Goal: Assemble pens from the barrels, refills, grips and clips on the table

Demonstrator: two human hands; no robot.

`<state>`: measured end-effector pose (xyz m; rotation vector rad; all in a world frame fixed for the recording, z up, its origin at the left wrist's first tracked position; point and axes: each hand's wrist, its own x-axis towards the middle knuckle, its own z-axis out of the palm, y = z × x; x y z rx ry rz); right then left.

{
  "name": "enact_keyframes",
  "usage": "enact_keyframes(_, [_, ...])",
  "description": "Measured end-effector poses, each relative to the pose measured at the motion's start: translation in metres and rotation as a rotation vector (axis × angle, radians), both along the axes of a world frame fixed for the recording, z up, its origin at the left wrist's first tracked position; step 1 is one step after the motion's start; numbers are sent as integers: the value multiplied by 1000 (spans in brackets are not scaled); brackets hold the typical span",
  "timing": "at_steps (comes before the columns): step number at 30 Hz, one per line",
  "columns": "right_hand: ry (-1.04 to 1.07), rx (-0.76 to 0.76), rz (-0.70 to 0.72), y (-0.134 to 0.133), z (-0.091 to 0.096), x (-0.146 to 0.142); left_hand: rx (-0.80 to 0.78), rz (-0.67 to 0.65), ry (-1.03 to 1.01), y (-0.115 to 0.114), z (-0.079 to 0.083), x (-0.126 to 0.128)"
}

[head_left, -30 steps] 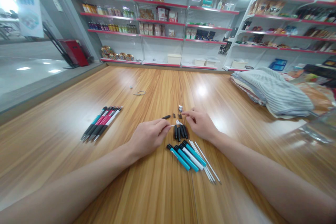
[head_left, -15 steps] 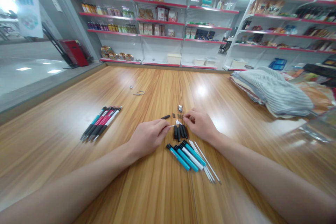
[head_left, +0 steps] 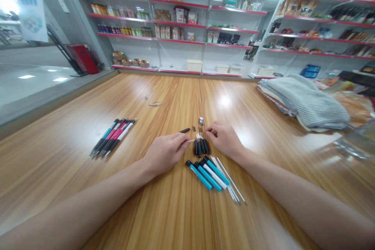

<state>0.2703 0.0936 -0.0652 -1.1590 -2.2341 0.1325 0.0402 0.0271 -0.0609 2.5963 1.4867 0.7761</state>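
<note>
Thumb and fingers of my left hand [head_left: 167,150] are pinched on a thin white pen refill [head_left: 191,140]; only its end shows. Just beyond them lies a black pen grip [head_left: 184,130]. My right hand [head_left: 222,137] has its fingers curled together beside some small springs [head_left: 200,129], and whatever is between the fingertips is too small to make out. Several black pen grips [head_left: 203,147] with white tips lie between the hands. Nearer to me are blue and white pen barrels [head_left: 208,175], and several white refills [head_left: 231,181] lie to their right.
Assembled pens [head_left: 113,138] lie in a row on the left of the wooden table [head_left: 140,211]. Small silver parts [head_left: 201,120] and a wire loop [head_left: 155,104] lie farther back. Folded cloths [head_left: 304,101] are piled at right. Stocked shelves [head_left: 181,25] stand behind the table.
My right hand has shifted very slightly to the right, away from the springs. My left hand keeps its pinch in the same place.
</note>
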Motion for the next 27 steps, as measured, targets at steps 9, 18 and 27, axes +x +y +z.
enact_keyframes(9, [-119, 27, -180, -2, 3, 0, -12, 3, 2, 0, 1, 1])
enact_keyframes(18, [-45, 74, 25, -10, 10, -4, 4, 7, 12, 0, 0, 1])
enact_keyframes(27, [-22, 176, 270, -24, 17, -11, 40, -13, 5, 0, 1, 1])
